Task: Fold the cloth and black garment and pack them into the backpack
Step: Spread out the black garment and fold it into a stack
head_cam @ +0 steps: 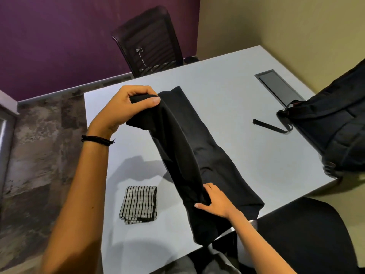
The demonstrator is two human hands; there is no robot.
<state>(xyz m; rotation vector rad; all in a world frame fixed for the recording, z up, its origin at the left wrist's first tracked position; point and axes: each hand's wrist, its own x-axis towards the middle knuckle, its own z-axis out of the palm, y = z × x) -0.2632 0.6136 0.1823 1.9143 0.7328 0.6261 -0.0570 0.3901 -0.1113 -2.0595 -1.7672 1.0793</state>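
Note:
A long black garment [199, 147] stretches across the grey table [227, 82], one long edge lifted off the surface. My left hand [126, 107] is shut on that raised edge at the far end. Near the table's front, my right hand [213, 200] grips the same edge of the garment. A checked black-and-white cloth [139, 203] lies folded flat on the table, left of the garment and apart from it. The black backpack [335, 123] rests on the table's right side, a loose strap [268, 126] trailing toward the middle.
A black mesh office chair [150, 42] stands behind the table's far edge. A grey cable hatch [278, 86] is set into the table near the backpack. Another black chair seat [302, 234] sits at the lower right. Mottled floor lies to the left.

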